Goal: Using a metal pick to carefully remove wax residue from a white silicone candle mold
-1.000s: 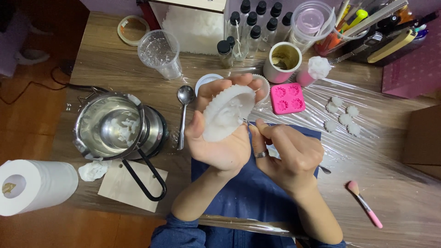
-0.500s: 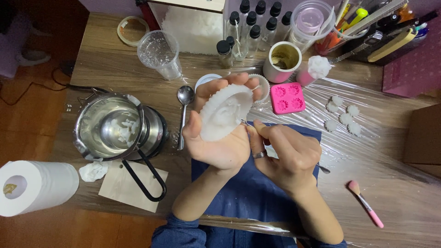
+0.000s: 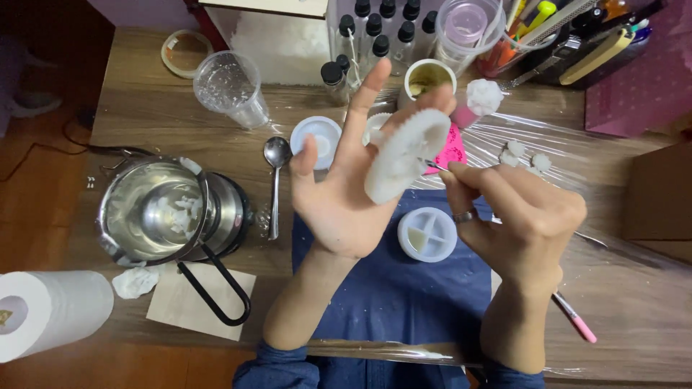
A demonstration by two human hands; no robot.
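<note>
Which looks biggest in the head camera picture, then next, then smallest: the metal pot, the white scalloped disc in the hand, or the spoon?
1. Metal pot, clearly the largest.
2. White scalloped disc, held up by the left hand, so its nearness to the camera may enlarge it.
3. Spoon: as long as the disc, but far thinner.

White fluted mould (image 3: 405, 153), pink silicone mould (image 3: 453, 147), navy cloth (image 3: 393, 295), black-capped bottles (image 3: 380, 32), perhaps silver ring (image 3: 465, 215).
</note>
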